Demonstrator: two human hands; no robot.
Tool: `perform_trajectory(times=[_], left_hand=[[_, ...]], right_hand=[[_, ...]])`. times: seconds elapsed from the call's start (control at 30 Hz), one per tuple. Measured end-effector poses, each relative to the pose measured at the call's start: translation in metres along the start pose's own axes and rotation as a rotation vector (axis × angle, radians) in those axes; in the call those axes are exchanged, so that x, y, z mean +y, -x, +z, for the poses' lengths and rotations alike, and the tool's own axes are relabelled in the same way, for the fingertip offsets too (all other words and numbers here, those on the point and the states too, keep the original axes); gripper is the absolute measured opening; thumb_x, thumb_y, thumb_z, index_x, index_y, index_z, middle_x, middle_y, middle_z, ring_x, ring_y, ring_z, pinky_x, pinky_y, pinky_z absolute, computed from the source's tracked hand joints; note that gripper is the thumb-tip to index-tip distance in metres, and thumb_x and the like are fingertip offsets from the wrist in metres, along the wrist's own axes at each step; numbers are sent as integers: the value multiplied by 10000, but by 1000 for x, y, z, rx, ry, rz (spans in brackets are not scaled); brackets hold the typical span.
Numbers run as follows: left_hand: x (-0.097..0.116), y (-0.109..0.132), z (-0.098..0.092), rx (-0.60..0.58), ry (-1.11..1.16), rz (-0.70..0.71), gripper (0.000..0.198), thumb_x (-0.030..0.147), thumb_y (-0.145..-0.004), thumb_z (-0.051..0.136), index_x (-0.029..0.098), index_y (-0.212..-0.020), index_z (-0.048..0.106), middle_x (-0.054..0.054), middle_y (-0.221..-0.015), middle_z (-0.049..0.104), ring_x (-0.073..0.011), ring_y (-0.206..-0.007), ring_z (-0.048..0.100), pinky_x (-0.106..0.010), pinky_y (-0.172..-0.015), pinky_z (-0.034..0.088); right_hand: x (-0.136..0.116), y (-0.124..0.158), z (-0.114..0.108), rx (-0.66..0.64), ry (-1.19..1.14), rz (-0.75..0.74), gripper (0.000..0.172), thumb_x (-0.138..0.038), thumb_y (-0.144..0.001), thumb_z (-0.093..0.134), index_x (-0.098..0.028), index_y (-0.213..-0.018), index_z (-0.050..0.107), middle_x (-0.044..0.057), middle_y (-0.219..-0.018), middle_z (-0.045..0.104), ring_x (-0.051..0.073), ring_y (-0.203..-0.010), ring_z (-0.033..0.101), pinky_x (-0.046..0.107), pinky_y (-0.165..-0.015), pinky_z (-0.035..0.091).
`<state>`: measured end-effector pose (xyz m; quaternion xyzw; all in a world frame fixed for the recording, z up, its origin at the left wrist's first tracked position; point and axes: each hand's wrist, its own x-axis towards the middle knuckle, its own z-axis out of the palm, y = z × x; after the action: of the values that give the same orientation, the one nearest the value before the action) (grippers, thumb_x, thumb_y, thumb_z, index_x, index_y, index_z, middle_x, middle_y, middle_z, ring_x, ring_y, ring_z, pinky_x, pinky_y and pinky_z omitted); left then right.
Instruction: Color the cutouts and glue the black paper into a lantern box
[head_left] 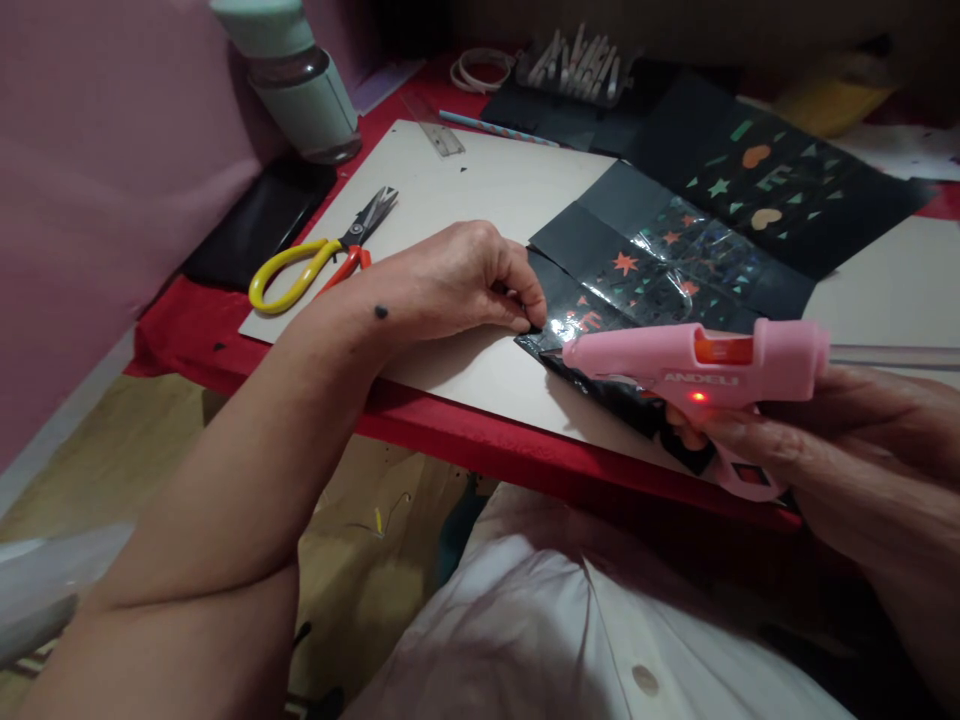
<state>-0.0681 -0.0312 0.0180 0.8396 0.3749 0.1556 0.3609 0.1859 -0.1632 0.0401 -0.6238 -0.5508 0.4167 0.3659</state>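
My right hand [844, 440] grips a pink glue gun [660, 352], nozzle [553, 354] toward nine o'clock, while my left hand [476, 272] pinches the black card [652, 290] at my one o'clock, where one slip could burn fingertips [538, 306].

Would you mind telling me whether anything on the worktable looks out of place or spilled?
Slightly, yes: a small black scrap lies on the white board and another dark bit on the red cloth, like stray offcuts away from the decorated sheets. I see no spill.
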Motion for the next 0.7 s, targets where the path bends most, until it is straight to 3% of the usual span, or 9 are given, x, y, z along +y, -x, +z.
perform_trajectory(times=[0.1,0.23,0.4,0.57,0.7], left_hand=[[0,0,-1,-6,-1,-3,169,228,-769,710,156,-885,810,-6,-831,730,-126,-731,626,-212,-711,485],[-1,0,-1,-8,6,-8,174,246,-756,719,158,-879,806,-3,-803,716,-128,-731,629,-210,-715,496],[0,0,-1,0,-8,-6,170,244,-760,720,155,-875,807,-11,-819,713,-131,-744,628,-218,-719,492],[-1,0,0,-2,-15,-6,173,252,-763,720,166,-886,807,-10,-819,702,-134,-761,641,-221,-740,493],[-2,0,-1,-2,-2,-8,180,286,-759,714,182,-873,806,-2,-819,718,-131,-749,637,-209,-724,494]], right_hand=[[3,0,-3,-45,-91,70,160,-381,-710,832,-337,-863,831,12,-777,776,197,-665,675,266,-543,533],[4,-1,-6,-52,-99,92,178,-414,-680,848,-330,-836,823,18,-689,726,237,-717,697,309,-603,577],[3,2,-7,-62,-90,131,223,-418,-674,844,-334,-880,825,34,-730,752,301,-839,736,321,-577,584],[4,8,-7,7,-72,133,183,-400,-697,840,-346,-871,827,13,-801,792,222,-711,729,270,-595,580],[10,0,-10,-101,-33,47,192,-425,-699,831,-332,-866,832,34,-788,785,248,-695,715,313,-569,593]])
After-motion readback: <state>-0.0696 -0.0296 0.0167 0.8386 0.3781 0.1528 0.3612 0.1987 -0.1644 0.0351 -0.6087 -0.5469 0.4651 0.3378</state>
